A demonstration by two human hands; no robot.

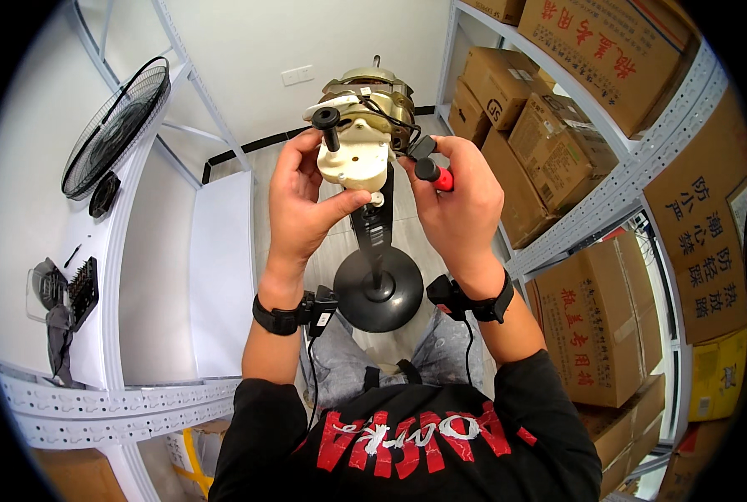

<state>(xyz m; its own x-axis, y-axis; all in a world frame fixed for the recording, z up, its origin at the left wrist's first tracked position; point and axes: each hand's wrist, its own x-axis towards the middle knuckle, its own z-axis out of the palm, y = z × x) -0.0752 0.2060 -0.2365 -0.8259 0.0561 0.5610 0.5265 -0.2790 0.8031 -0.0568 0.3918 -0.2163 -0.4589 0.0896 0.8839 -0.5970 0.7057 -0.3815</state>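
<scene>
A bare fan motor with a cream plastic gearbox housing and a black knob stands in front of me. My left hand is closed around the housing's left side, its thumb along the lower edge. In my right hand is a screwdriver with a red and black handle; its tip is hidden. That hand is at the motor's right side, near some black wires. Below, a dark pole runs down to the fan's round black base on the floor.
On the left, a white shelf bears a black fan grille, a small black round part and a bit set. Cardboard boxes fill the right racks. Each wrist wears a strapped device with a cable.
</scene>
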